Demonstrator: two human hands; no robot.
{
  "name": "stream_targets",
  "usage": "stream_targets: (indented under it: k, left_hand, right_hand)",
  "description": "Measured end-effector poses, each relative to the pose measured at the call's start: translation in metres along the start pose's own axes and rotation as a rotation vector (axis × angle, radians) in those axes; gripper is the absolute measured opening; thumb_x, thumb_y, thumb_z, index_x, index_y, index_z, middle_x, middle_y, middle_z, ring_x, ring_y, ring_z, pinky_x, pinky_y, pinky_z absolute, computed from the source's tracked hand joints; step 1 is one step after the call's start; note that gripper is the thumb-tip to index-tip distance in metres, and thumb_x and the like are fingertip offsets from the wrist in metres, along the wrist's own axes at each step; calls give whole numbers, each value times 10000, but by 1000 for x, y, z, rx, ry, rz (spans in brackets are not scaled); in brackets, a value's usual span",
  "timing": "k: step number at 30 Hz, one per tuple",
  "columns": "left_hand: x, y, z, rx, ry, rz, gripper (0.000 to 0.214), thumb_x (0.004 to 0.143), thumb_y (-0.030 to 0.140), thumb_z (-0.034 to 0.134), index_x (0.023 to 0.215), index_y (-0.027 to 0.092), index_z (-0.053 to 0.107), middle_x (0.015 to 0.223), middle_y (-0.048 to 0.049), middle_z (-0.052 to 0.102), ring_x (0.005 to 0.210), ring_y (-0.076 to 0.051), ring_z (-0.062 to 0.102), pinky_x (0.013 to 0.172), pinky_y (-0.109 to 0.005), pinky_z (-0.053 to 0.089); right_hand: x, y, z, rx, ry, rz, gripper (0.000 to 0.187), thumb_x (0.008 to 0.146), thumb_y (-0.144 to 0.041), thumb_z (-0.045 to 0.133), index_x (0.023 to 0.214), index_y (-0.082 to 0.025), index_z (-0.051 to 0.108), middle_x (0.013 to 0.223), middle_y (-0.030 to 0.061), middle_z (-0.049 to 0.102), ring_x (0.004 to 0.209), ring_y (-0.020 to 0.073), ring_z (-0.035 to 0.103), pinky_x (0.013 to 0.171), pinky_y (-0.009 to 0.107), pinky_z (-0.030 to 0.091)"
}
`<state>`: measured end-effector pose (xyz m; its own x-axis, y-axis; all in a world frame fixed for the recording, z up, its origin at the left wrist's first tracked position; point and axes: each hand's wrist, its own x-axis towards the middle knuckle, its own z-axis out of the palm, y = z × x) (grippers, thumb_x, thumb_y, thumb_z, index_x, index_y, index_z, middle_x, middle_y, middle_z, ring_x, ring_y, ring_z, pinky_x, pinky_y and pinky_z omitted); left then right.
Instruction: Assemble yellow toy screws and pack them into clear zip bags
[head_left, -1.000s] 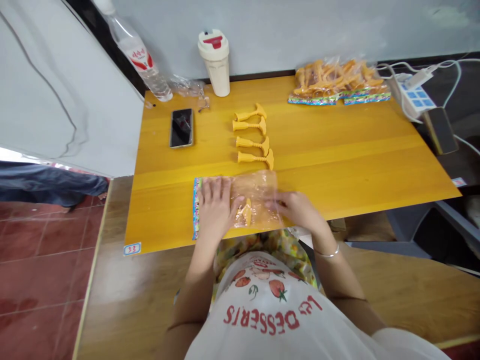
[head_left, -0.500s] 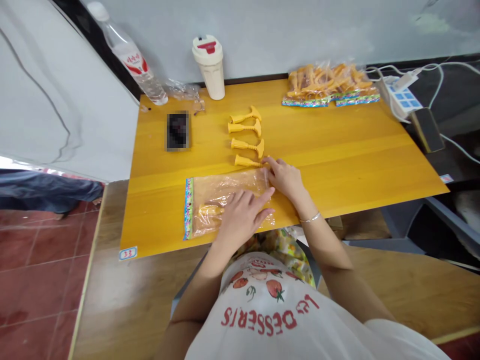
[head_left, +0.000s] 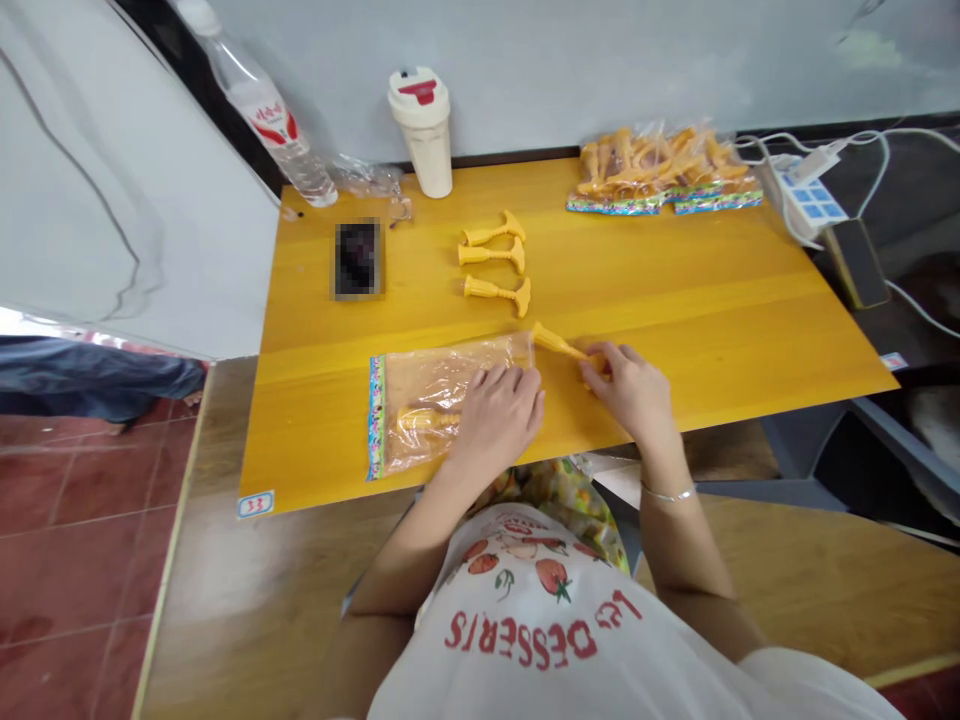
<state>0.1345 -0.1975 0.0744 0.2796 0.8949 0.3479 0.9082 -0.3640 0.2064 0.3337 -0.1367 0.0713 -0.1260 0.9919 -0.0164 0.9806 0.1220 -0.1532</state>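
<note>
Clear bag (head_left: 405,383) near tabletop's (head_left: 750,310) front edge, yellow piece (head_left: 420,419) inside; left hand (head_left: 502,408) unclenched, palm down on bag's right end; right hand (head_left: 626,388) pinching yellow hammer (head_left: 555,341), handle toward bag. Limp, clinging plastic might snag hammer.

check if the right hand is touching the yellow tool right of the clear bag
Touching. The head view shows the right hand closed on one end of the yellow tool, with the rest sticking out.
</note>
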Motion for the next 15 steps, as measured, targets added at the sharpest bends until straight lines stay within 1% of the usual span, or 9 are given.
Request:
stream_targets:
  k: [3, 5, 7, 9, 12, 15]
  left_hand:
    - [1, 1, 0, -88, 9, -56, 83, 953, 197, 474, 898, 190, 535, 815, -58, 637, 807, -237, 580, 744, -373, 408]
    - [1, 2, 0, -150, 22, -77, 84, 950, 185, 465, 884, 194, 517, 812, -54, 623, 807, -233, 576, 754, -375, 421]
    - [1, 5, -1, -207, 29, -78, 98, 947, 165, 451, 869, 199, 500, 807, -51, 610, 810, -228, 571, 761, -375, 434]
    - [0, 8, -2, -251, 21, -64, 108, 940, 147, 442, 859, 203, 485, 805, -46, 599, 812, -225, 569, 766, -376, 448]
    - [-2, 12, -3, -302, 6, -32, 114, 926, 133, 440, 843, 208, 466, 796, -38, 582, 798, -216, 567, 769, -377, 463]
    - [-4, 15, -2, -367, 17, 5, 123, 909, 127, 440, 826, 217, 454, 783, -31, 563, 804, -210, 564, 782, -373, 479]
  right_hand:
    - [-21, 18, -13, 66, 11, -13, 313, 953, -444, 513, 1121, -243, 685, 872, 52, 671, 697, 189, 609, 594, 275, 350]
    - [-31, 17, -18, 99, -19, -67, 312, 949, -447, 514, 1103, -243, 693, 851, 45, 664, 672, 177, 601, 597, 274, 359]
    - [-37, 6, -19, 89, -52, -116, 309, 952, -441, 516, 1116, -249, 693, 889, 50, 675, 678, 174, 608, 595, 272, 355]
    - [-37, -11, -16, 61, -86, -162, 309, 960, -433, 511, 1146, -259, 685, 946, 60, 688, 708, 179, 622, 592, 270, 344]
    - [-30, -35, -7, 40, -151, -228, 303, 970, -369, 481, 1167, -246, 677, 985, 80, 690, 755, 201, 636, 591, 279, 340]
    - [-20, -51, 5, 109, -225, -325, 305, 950, -272, 448, 1139, -202, 676, 1013, 110, 687, 818, 231, 649, 634, 302, 393]
